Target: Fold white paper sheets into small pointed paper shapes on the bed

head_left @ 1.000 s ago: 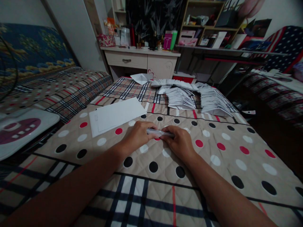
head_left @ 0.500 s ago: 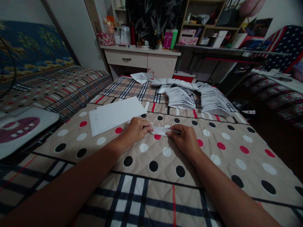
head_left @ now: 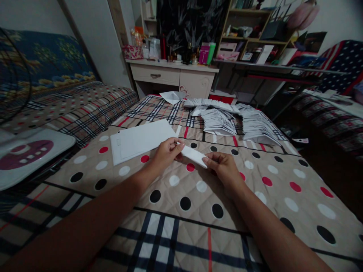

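Between my two hands is a narrow folded strip of white paper [head_left: 194,155], tilted down toward the right. My left hand [head_left: 168,150] pinches its left end between thumb and fingers. On the other end, my right hand [head_left: 221,166] is closed with the thumb on top. Left of the strip, flat white sheets of paper [head_left: 144,139] lie on the polka-dot and plaid bedspread [head_left: 172,204]. Beyond my hands stand rows of folded white papers, one in the middle [head_left: 218,121] and a longer row [head_left: 259,124] to its right.
Behind these rows lies another line of folded paper [head_left: 211,104], with a loose folded white piece [head_left: 172,97] to its left. A white plastic piece with a purple patch [head_left: 34,151] sits at the left edge. A cream dresser [head_left: 167,77] and a shelf [head_left: 252,39] stand beyond the bed.
The paper strip has turned from nearly level to slanting down rightward, showing more of its white face. Both hands keep hold of its ends. The view has shifted slightly.
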### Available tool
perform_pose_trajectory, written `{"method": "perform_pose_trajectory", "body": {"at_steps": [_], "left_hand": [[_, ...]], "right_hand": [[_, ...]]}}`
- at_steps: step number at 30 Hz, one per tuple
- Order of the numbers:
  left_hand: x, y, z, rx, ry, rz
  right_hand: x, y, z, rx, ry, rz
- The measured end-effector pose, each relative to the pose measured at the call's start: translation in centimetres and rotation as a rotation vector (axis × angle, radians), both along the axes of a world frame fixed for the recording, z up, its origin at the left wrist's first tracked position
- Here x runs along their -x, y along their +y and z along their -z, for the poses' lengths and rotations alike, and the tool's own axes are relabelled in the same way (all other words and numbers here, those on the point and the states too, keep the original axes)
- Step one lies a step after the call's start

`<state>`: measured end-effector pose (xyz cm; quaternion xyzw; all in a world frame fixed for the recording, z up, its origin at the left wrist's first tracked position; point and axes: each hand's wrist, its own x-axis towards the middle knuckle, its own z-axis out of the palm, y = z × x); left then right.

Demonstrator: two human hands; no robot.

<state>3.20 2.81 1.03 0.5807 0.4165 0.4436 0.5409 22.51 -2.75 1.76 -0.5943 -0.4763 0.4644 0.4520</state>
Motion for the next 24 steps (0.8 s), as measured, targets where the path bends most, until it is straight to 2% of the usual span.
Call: {"method": "perform_pose_trajectory", "body": {"at_steps": [5,10,13,18,24], "left_hand": [[0.1,-0.5,-0.4,-0.008,-0.015,0.103],[-0.1,-1.0,-0.7,0.014,-0.043,0.139],[-0.5,-1.2,-0.7,0.043,-0.053,0.123],[-0.7,-1.2,-0.4,0.085,-0.05,0.075],[-0.4,-0.8,0.5,0.066,-0.083,0.109]], "right_hand": [[-0.5,0.4,-0.9,0.079,0.055,0.003],[-0.6,0.5,-1.1,0.1,0.046,-0.006],[-0.3,0.3,-0.6,0.047,0.001,0.013],[0.3,0.0,0.4,-0.129,-0.154,0.068],[0.5,-0.2,0.9,-0.14,-0.259,0.011]]}}
